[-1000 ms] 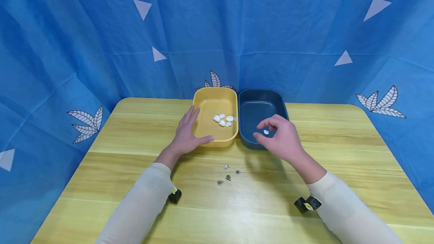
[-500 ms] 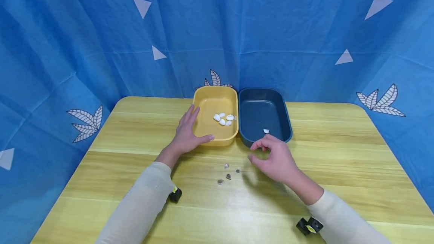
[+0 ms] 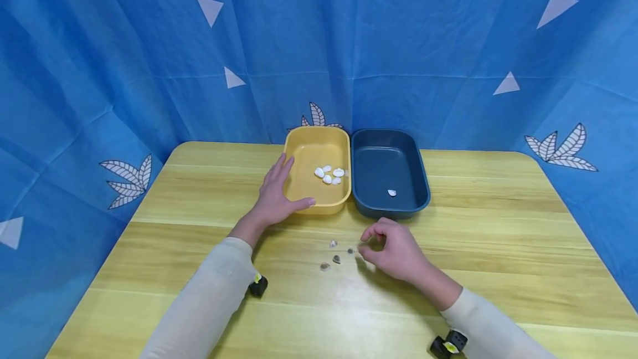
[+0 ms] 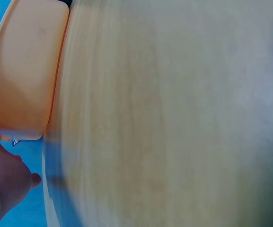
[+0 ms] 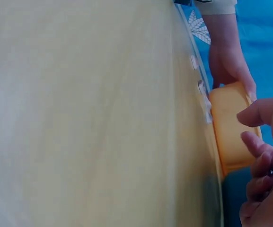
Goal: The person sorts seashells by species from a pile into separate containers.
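My left hand (image 3: 271, 201) rests with spread fingers along the left and front rim of the yellow tray (image 3: 325, 210). In it lie several white shells (image 3: 319, 172). A dark blue tray (image 3: 384, 162) stands right beside it and holds one small white shell (image 3: 392, 193). My right hand (image 3: 396, 251) hovers over the table in front of the blue tray. Its thumb and forefinger curve toward each other with a gap, and nothing shows between them. Just left of those fingertips lies a small dark shell (image 3: 350, 251), near other greyish shells (image 3: 336, 260).
The light wooden table (image 3: 199, 270) reaches back to a blue patterned curtain (image 3: 418, 43), and both trays stand at its far edge. A small black device (image 3: 448, 343) hangs at the right wrist, another (image 3: 258, 286) at the left.
My right hand has come back from over the blue tray, moving toward me and left to the loose shells. The white shell in that tray is now uncovered. My left hand stays put.
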`<state>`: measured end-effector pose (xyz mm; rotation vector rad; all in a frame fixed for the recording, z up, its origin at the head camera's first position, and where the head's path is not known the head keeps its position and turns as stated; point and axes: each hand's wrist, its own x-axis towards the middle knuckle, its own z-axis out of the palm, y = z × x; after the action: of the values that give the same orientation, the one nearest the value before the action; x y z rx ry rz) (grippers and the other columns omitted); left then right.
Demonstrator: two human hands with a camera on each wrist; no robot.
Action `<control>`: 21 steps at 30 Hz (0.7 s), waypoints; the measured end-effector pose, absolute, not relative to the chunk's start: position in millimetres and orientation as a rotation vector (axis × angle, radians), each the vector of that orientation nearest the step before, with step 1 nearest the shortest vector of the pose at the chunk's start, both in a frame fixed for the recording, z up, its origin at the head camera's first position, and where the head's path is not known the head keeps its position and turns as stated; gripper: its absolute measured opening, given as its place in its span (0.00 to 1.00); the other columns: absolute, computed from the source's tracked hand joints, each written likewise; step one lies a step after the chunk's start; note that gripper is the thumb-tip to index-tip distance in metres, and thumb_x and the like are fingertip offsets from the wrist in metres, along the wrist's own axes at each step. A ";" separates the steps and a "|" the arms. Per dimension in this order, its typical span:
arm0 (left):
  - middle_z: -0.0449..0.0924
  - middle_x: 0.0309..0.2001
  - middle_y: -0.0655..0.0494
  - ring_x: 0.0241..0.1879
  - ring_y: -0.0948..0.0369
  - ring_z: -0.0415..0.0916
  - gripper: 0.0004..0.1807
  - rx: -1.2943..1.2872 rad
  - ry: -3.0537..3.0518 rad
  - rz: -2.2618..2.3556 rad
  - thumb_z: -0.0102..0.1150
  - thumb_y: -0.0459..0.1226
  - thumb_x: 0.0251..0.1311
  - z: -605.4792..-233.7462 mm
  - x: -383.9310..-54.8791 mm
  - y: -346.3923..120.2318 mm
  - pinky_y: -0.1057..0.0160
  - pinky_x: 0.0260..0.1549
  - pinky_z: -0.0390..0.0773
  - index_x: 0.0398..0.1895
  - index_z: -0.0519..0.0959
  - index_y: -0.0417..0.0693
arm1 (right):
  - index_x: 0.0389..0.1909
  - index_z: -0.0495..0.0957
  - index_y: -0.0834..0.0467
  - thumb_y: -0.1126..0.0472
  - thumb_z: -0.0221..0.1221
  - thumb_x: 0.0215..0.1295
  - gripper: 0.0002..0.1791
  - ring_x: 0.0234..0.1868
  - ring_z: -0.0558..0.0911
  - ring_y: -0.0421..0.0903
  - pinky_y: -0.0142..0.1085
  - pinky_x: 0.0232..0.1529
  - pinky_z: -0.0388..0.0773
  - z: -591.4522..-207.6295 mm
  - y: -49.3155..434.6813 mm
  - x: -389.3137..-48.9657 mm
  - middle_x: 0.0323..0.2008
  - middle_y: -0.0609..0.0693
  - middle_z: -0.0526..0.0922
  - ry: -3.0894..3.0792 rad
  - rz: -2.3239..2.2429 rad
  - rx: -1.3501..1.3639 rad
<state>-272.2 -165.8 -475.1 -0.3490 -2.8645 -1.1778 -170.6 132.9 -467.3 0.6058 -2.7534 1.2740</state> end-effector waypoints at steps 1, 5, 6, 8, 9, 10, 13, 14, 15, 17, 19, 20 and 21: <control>0.31 0.80 0.66 0.77 0.46 0.33 0.64 -0.347 -2.865 -1.177 0.72 0.64 0.46 -475.1 -272.3 -165.6 0.33 0.67 0.44 0.82 0.45 0.61 | 0.29 0.84 0.53 0.64 0.74 0.50 0.08 0.27 0.71 0.45 0.36 0.29 0.67 -468.9 132.5 -170.3 0.23 0.48 0.71 -2.762 1.276 0.615; 0.31 0.80 0.64 0.77 0.45 0.34 0.64 -0.353 -2.861 -1.174 0.73 0.63 0.46 -475.0 -272.8 -165.2 0.32 0.66 0.44 0.82 0.46 0.58 | 0.29 0.84 0.51 0.63 0.73 0.51 0.07 0.26 0.70 0.41 0.36 0.29 0.68 -473.6 130.0 -169.3 0.23 0.45 0.72 -2.828 1.270 0.633; 0.31 0.80 0.65 0.77 0.45 0.34 0.64 -0.351 -2.862 -1.176 0.72 0.64 0.46 -474.8 -272.8 -165.0 0.32 0.67 0.44 0.82 0.46 0.58 | 0.29 0.84 0.51 0.62 0.73 0.51 0.07 0.26 0.70 0.41 0.35 0.29 0.68 -474.8 129.5 -169.1 0.23 0.44 0.72 -2.842 1.261 0.638; 0.31 0.80 0.64 0.77 0.45 0.33 0.64 -0.357 -2.860 -1.183 0.72 0.64 0.46 -474.2 -272.6 -164.9 0.32 0.67 0.43 0.82 0.46 0.58 | 0.29 0.84 0.50 0.61 0.73 0.51 0.07 0.26 0.70 0.40 0.36 0.30 0.68 -476.3 128.7 -168.9 0.23 0.43 0.72 -2.867 1.241 0.636; 0.31 0.80 0.64 0.77 0.45 0.33 0.64 -0.359 -2.860 -1.183 0.72 0.64 0.46 -474.0 -272.6 -164.9 0.32 0.66 0.44 0.82 0.46 0.58 | 0.29 0.84 0.50 0.61 0.72 0.51 0.07 0.26 0.70 0.40 0.36 0.30 0.68 -477.1 128.4 -168.9 0.23 0.43 0.71 -2.873 1.231 0.636; 0.31 0.80 0.65 0.77 0.45 0.33 0.64 -0.358 -2.861 -1.183 0.71 0.65 0.45 -473.7 -272.5 -164.9 0.32 0.67 0.44 0.82 0.46 0.58 | 0.28 0.84 0.50 0.61 0.73 0.51 0.07 0.26 0.70 0.40 0.36 0.30 0.68 -477.8 128.1 -169.0 0.23 0.43 0.71 -2.878 1.222 0.631; 0.31 0.80 0.66 0.77 0.45 0.33 0.64 -0.362 -2.857 -1.193 0.71 0.65 0.46 -473.6 -272.6 -165.3 0.32 0.67 0.43 0.82 0.46 0.59 | 0.28 0.84 0.50 0.61 0.72 0.51 0.07 0.26 0.70 0.40 0.36 0.30 0.68 -478.7 126.9 -168.8 0.24 0.42 0.71 -2.883 1.198 0.628; 0.31 0.80 0.66 0.77 0.45 0.33 0.64 -0.361 -2.855 -1.200 0.72 0.65 0.46 -473.6 -272.6 -165.5 0.32 0.67 0.43 0.82 0.46 0.59 | 0.28 0.84 0.50 0.61 0.72 0.51 0.07 0.26 0.70 0.40 0.36 0.30 0.68 -479.0 126.3 -168.5 0.24 0.42 0.71 -2.886 1.186 0.626; 0.31 0.80 0.67 0.77 0.45 0.33 0.64 -0.359 -2.857 -1.197 0.72 0.65 0.46 -473.5 -272.6 -165.5 0.33 0.67 0.43 0.82 0.46 0.59 | 0.28 0.84 0.49 0.60 0.73 0.50 0.07 0.26 0.70 0.40 0.36 0.30 0.69 -479.4 125.7 -168.2 0.24 0.42 0.72 -2.889 1.172 0.628; 0.31 0.80 0.67 0.77 0.45 0.33 0.64 -0.360 -2.858 -1.202 0.72 0.63 0.46 -473.5 -272.6 -165.5 0.32 0.67 0.43 0.82 0.46 0.59 | 0.28 0.83 0.49 0.60 0.73 0.50 0.07 0.26 0.70 0.39 0.36 0.30 0.69 -479.9 124.1 -166.9 0.24 0.41 0.72 -2.893 1.146 0.633; 0.31 0.80 0.66 0.77 0.45 0.33 0.63 -0.358 -2.864 -1.200 0.73 0.62 0.47 -473.6 -272.8 -165.5 0.32 0.66 0.42 0.82 0.45 0.59 | 0.28 0.83 0.48 0.59 0.73 0.49 0.08 0.26 0.70 0.38 0.35 0.30 0.69 -480.5 122.3 -165.0 0.24 0.41 0.71 -2.898 1.129 0.637; 0.30 0.80 0.66 0.77 0.45 0.32 0.63 -0.355 -2.868 -1.197 0.73 0.62 0.47 -473.8 -272.9 -165.4 0.31 0.66 0.42 0.82 0.45 0.59 | 0.28 0.83 0.48 0.59 0.73 0.49 0.08 0.26 0.69 0.38 0.35 0.30 0.69 -480.9 121.4 -164.1 0.23 0.41 0.71 -2.897 1.121 0.641; 0.30 0.80 0.65 0.77 0.45 0.32 0.63 -0.356 -2.872 -1.189 0.73 0.62 0.47 -473.9 -273.0 -165.5 0.31 0.66 0.43 0.82 0.45 0.59 | 0.28 0.83 0.48 0.58 0.73 0.49 0.08 0.26 0.69 0.38 0.35 0.30 0.69 -481.0 120.5 -163.1 0.23 0.40 0.71 -2.896 1.117 0.649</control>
<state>-273.0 -165.5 -473.9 -0.3561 -2.8721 -1.1895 -163.1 120.5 -481.0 0.6490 -2.8963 1.1169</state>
